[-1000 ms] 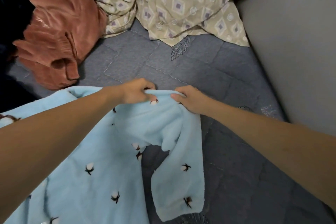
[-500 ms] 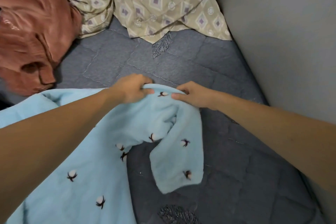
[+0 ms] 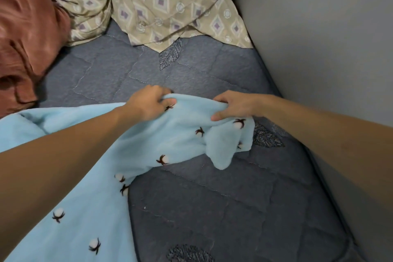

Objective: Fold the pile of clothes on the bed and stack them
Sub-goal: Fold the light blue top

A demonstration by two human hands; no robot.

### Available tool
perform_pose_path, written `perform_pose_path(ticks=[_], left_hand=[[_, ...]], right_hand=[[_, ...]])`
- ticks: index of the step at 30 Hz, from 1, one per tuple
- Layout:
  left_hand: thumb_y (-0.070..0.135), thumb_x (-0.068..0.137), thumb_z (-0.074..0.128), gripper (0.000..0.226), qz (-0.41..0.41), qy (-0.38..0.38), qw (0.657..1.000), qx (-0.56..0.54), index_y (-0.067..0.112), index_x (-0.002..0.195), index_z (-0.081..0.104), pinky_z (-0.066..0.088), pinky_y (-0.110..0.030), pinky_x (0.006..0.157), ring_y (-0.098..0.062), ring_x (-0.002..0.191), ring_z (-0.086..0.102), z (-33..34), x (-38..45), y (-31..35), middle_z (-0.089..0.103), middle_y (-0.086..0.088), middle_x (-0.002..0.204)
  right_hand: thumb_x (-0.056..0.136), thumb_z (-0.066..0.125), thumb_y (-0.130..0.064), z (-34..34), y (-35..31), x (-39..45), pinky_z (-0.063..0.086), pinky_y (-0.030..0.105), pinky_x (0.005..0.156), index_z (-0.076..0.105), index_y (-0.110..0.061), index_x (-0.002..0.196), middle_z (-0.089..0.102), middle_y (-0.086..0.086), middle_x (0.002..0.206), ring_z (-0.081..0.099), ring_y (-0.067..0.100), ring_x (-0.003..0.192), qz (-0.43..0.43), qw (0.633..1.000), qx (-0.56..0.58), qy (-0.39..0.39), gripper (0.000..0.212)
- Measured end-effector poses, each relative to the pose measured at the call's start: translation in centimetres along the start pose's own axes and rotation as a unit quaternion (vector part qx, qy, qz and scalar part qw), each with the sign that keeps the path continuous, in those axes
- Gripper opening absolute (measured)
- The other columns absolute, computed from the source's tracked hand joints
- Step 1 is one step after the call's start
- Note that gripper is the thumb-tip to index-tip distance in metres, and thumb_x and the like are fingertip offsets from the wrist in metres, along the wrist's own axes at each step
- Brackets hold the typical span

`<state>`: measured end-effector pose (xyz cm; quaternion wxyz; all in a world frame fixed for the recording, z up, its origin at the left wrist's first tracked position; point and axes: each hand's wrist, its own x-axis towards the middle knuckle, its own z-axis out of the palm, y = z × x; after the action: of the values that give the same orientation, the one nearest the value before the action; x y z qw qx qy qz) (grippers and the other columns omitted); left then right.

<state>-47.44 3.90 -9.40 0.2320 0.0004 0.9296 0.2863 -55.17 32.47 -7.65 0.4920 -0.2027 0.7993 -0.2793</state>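
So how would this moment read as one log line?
left hand: grips blue garment | right hand: grips same edge | folding: not done

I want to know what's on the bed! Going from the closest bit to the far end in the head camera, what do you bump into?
Light blue fleece garment → left hand and right hand gripping its top edge → bare grey quilted mattress → beige diamond-patterned cloth.

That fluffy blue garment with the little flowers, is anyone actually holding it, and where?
Yes. Both hands grip the light blue garment along its far edge: the left hand and the right hand, set apart.
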Motion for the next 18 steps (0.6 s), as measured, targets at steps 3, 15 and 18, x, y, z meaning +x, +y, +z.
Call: perform_pose_path(ticks=[3, 15, 18], left_hand=[[0.036, 0.103, 0.060, 0.022, 0.006, -0.002, 1.000, 0.022, 0.025, 0.084, 0.060, 0.052, -0.043, 0.080, -0.030, 0.087, 0.063, 0.5, 0.0, 0.1, 0.067, 0.004, 0.082], [0.038, 0.105, 0.053, 0.017, 0.008, 0.059, 0.996, 0.073, 0.035, 0.089, 0.051, 0.040, -0.037, 0.068, -0.036, 0.090, 0.063, 1.4, 0.6, 0.3, 0.066, -0.003, 0.085], [0.038, 0.104, 0.056, 0.012, 0.026, 0.101, 0.991, 0.087, 0.027, 0.104, 0.057, 0.038, -0.037, 0.069, -0.035, 0.098, 0.063, 2.0, 0.3, 0.0, 0.069, -0.006, 0.102]], right_hand=[[0.088, 0.081, -0.042, -1.0, 0.9, -0.2, 0.060, 0.029, 0.077, 0.078, -0.025, 0.101, 0.079, -0.009, 0.093, 0.075, 0.007, 0.086, 0.029, 0.997, -0.069, -0.022, 0.021], [0.079, 0.055, -0.090, -2.9, 2.8, -2.5, 0.058, 0.038, 0.080, 0.073, -0.029, 0.090, 0.075, -0.009, 0.085, 0.072, 0.015, 0.081, 0.101, 0.961, -0.257, -0.005, 0.064], [0.093, 0.058, -0.067, -2.4, 3.3, -2.3, 0.050, 0.041, 0.073, 0.058, -0.024, 0.096, 0.062, -0.003, 0.089, 0.063, 0.026, 0.089, 0.063, 0.906, -0.391, 0.147, 0.042]])
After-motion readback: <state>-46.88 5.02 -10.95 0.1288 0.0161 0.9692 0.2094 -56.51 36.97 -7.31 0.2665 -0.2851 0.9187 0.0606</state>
